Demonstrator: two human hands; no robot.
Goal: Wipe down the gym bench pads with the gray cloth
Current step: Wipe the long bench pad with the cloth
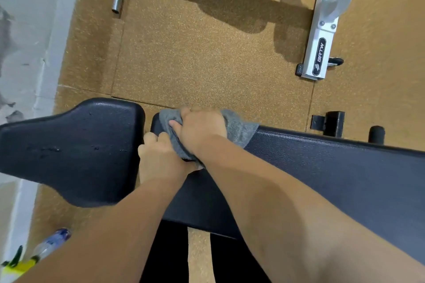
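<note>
Long bench pad (322,179), its end under the grip, seat pad (69,149) just beyond: gray cloth (236,128) bunched there, right hand (200,128) clenched around it, left hand (158,156) curled alongside, hold undeterminable; advise firm, overlapping strokes over that end edge.

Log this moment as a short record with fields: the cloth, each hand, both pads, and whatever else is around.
cloth: gray cloth bunched on the end of the long pad, next to the gap
right hand: right hand grips the cloth from above
left hand: left hand has its fingers curled at the long pad's end beside the cloth; what it holds is unclear
seat pad: seat pad lies left of the gap, no cloth on it
surroundings: spray bottle on the floor at lower left; white machine frame at upper right
</note>
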